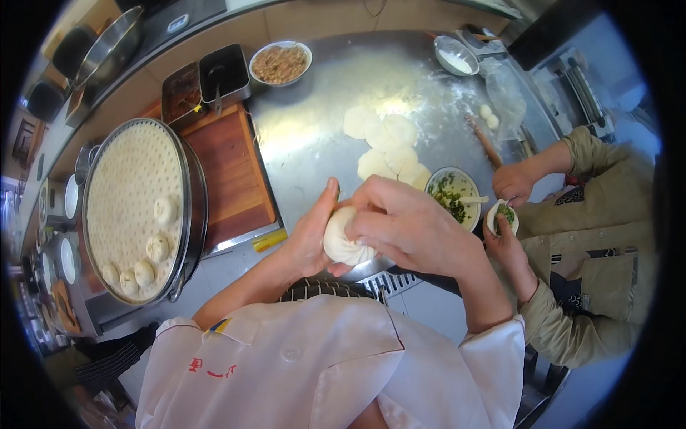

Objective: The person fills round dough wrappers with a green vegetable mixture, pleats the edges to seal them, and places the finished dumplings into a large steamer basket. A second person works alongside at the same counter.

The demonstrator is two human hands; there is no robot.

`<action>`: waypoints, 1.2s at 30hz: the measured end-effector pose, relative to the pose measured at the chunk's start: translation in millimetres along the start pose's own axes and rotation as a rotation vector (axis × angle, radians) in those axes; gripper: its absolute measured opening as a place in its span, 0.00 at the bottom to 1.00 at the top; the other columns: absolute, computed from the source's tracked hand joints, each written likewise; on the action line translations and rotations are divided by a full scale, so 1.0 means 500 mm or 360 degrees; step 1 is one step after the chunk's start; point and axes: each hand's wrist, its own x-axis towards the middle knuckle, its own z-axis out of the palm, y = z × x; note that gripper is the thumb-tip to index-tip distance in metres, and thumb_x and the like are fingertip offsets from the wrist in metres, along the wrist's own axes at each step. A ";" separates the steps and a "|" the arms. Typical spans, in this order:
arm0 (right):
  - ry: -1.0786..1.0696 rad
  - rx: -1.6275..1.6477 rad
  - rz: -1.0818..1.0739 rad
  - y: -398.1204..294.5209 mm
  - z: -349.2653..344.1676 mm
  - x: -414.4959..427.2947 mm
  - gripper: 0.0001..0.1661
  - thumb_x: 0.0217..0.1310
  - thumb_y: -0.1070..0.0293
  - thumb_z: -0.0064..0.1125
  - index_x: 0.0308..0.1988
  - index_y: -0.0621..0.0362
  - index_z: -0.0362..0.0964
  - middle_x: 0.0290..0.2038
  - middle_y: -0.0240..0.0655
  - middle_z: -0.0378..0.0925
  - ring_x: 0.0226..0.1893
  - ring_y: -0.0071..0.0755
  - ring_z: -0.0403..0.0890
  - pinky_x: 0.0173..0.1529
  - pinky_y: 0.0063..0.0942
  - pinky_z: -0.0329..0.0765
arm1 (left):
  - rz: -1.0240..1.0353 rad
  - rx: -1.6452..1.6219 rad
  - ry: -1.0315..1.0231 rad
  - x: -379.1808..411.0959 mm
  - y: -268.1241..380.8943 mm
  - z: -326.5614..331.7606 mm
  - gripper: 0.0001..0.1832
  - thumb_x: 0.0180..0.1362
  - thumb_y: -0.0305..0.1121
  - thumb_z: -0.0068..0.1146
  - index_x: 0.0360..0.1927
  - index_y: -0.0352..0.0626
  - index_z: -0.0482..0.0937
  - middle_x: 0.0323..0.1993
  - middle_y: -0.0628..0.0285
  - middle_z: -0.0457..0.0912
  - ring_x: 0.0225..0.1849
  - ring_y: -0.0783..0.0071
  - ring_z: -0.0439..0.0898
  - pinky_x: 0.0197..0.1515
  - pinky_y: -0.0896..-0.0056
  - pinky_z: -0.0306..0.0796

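Note:
A pleated bun of white dough point(343, 236) rests in my left hand point(308, 241), whose thumb points up along its side. My right hand point(407, 222) pinches the dough's gathered folds with its fingertips. Just past my hands, several flat round dough wrappers point(381, 131) lie overlapping on the metal worktable point(300, 139). Close to my right hand stands a bowl of chopped green filling point(453, 193) with a pale spoon in it. At left, a round steamer point(134, 193) with a perforated liner holds several shaped buns point(158, 248) near its front edge.
A co-worker point(584, 236) at right holds a filled wrapper point(504, 217). A rolling pin point(484, 142), dough balls point(489, 117) and a flour bowl point(456, 56) lie beyond. At back left are a meat-filling bowl point(281, 63), metal containers point(224, 72) and a wooden board point(230, 182).

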 end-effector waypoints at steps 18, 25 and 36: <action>-0.0203 0.0133 -0.0120 0.067 0.117 0.070 0.56 0.35 0.54 0.78 0.63 0.58 0.59 0.61 0.49 0.64 0.65 0.56 0.61 0.69 0.52 0.55 | 0.0512 -0.0880 0.0239 -0.035 -0.042 -0.060 0.42 0.64 0.70 0.23 0.55 0.44 0.73 0.46 0.54 0.80 0.45 0.58 0.81 0.47 0.58 0.76; -0.0117 0.0096 -0.0089 0.032 0.177 0.138 0.45 0.33 0.58 0.79 0.53 0.56 0.67 0.52 0.44 0.71 0.60 0.50 0.67 0.68 0.51 0.54 | 0.0892 -0.1010 0.0254 -0.098 -0.040 -0.101 0.43 0.63 0.71 0.25 0.58 0.41 0.71 0.50 0.52 0.79 0.50 0.58 0.80 0.52 0.58 0.76; -0.0400 0.0058 -0.0270 -0.023 0.276 0.308 0.43 0.35 0.60 0.78 0.53 0.58 0.66 0.50 0.44 0.72 0.56 0.48 0.70 0.67 0.49 0.56 | 0.1029 -0.0863 0.0813 -0.229 0.044 -0.192 0.40 0.65 0.68 0.24 0.57 0.44 0.72 0.52 0.55 0.78 0.53 0.61 0.79 0.53 0.55 0.75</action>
